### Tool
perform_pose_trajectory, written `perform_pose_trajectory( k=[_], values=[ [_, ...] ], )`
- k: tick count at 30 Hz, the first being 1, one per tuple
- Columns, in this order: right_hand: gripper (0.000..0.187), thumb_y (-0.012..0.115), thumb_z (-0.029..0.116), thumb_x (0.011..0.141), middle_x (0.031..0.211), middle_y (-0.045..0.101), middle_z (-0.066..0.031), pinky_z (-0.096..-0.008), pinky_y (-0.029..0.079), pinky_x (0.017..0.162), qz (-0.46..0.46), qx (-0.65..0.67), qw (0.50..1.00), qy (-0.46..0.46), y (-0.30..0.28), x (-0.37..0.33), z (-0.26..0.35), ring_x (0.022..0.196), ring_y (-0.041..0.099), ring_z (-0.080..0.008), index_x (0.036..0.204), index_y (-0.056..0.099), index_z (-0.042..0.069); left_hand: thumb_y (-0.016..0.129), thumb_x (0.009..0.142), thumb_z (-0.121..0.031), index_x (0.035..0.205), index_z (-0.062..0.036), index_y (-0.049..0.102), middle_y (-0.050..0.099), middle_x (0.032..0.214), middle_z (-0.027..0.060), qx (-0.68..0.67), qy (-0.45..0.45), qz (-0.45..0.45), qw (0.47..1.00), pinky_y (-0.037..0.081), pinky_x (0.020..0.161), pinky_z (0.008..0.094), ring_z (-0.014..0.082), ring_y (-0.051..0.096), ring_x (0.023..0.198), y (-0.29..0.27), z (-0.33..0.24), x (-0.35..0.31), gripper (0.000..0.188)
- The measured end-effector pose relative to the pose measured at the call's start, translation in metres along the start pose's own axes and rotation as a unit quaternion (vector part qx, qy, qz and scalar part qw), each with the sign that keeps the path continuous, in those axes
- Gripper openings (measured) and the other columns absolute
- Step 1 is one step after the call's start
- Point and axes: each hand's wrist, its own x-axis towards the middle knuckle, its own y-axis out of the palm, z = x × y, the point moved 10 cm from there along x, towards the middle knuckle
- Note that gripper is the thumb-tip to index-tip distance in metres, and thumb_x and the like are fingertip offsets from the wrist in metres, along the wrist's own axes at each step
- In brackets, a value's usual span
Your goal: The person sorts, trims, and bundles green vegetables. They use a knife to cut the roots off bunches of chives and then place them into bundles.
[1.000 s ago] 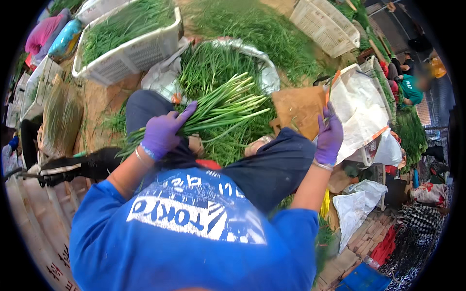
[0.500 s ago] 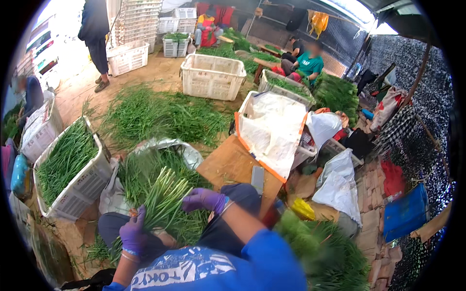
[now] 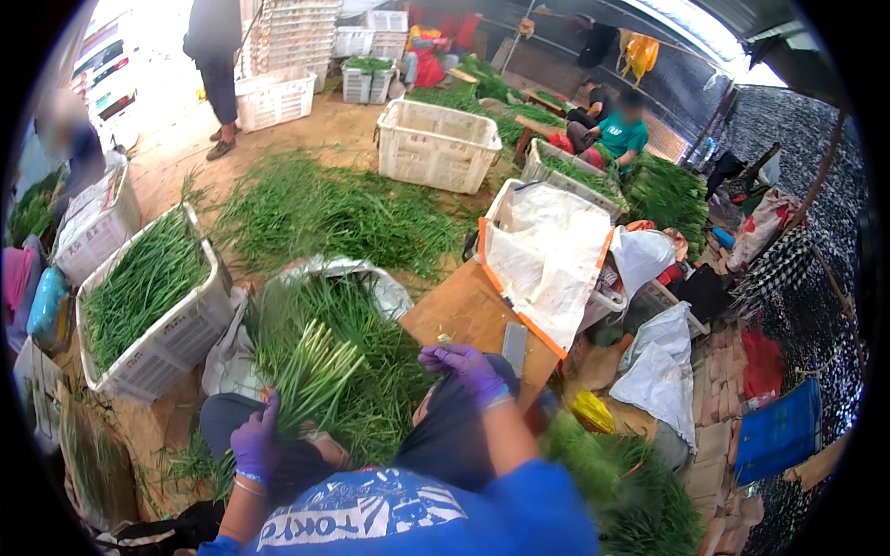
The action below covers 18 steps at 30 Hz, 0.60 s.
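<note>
My left hand (image 3: 256,437), in a purple glove, is closed round a bunch of chives (image 3: 320,371) with pale stem ends pointing up and to the right. Under the bunch, loose chives (image 3: 380,408) fill an open white sack (image 3: 375,283) between my knees. My right hand (image 3: 466,369), gloved the same way, is apart from the bunch, over my right knee beside the wooden board (image 3: 445,306). Its thumb and fingers are pinched together. A small pale bit shows by the fingertips, too small to name.
A grey flat rectangular object (image 3: 514,345) lies on the board. To the left stands a white crate (image 3: 171,357) full of chives; more chives (image 3: 315,208) are heaped on the floor ahead, near a white crate (image 3: 436,148). Several people sit or stand farther off. Trimmed greens (image 3: 640,491) lie at my right.
My right hand has moved right, away from the bunch's stems toward the board. My left hand still holds the bunch. The whole view has shifted slightly.
</note>
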Motion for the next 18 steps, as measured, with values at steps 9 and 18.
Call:
perform_pose_trajectory(
  k=[9, 18],
  values=[
    [0.05, 0.062, 0.015, 0.076, 0.096, 0.061, -0.0117, -0.0247, 0.045, 0.073, 0.032, -0.332, 0.942, 0.023, 0.03, -0.025, -0.013, 0.084, 0.058, -0.0144, 0.122, 0.046, 0.003, 0.055, 0.063, -0.013, 0.132, -0.0278, 0.033, 0.054, 0.073, 0.0113, 0.01, -0.01, 0.015, 1.0, 0.042, 0.048, 0.0405, 0.0284, 0.055, 0.057, 0.009, -0.003, 0.017, 0.074],
    [0.022, 0.064, 0.007, 0.074, 0.086, 0.064, -0.0077, -0.0221, 0.046, 0.074, 0.046, -0.19, 0.977, 0.079, 0.054, -0.024, -0.001, 0.08, 0.059, -0.0116, 0.093, 0.062, -0.003, 0.053, 0.064, -0.01, 0.131, -0.028, 0.036, 0.056, 0.08, 0.0127, 0.001, -0.007, 0.007, 1.0, 0.043, 0.05, 0.0398, 0.0286, 0.056, 0.059, 0.006, -0.007, 0.019, 0.071]
  ],
)
